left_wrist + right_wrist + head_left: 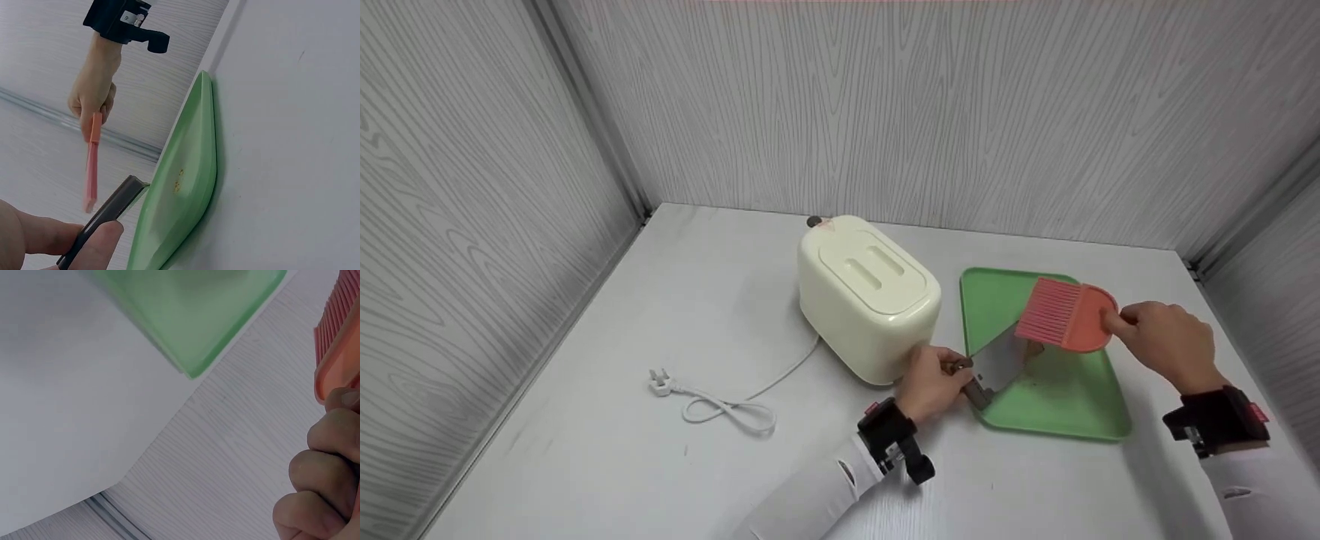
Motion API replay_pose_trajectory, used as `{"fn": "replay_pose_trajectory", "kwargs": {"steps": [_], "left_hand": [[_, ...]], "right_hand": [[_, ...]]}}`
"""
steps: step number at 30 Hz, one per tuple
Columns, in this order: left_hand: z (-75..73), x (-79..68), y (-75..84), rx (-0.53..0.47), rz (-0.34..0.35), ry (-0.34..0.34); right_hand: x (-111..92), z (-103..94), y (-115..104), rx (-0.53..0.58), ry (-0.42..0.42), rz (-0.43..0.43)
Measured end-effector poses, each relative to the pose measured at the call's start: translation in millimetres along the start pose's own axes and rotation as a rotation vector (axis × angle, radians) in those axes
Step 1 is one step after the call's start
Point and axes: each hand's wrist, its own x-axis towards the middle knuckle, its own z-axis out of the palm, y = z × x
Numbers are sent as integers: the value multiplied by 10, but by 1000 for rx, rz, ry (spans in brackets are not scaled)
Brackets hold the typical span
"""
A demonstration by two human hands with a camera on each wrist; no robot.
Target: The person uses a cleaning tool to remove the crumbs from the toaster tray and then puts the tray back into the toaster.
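My left hand point(934, 384) pinches the dark bar handle of a toaster crumb tray point(997, 361), a flat grey metal plate. It slants over the left side of a green tray point(1065, 414). In my right hand point(1174, 343) is a small brush with an orange handle point(1089, 324) and pink bristles point(1046, 311), gripped at the handle. The bristles overlap the plate's upper right edge in the head view, while the left wrist view shows the brush raised above the green tray. Yellowish crumbs point(179, 181) lie on the green tray.
A cream toaster point(855, 322) with a lid over its top stands left of the green tray, close beside my left hand. Its white cord point(735, 405) loops over the table to a plug point(661, 384). Wood-grain panels point(840, 112) enclose the table's back and sides.
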Motion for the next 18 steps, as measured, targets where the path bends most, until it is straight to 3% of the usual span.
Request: {"fn": "replay_pose_trajectory", "kwargs": {"steps": [18], "left_hand": [[16, -14, 27, -81, -7, -12]], "right_hand": [[-30, 173, 27, -5, -111, 68]]}}
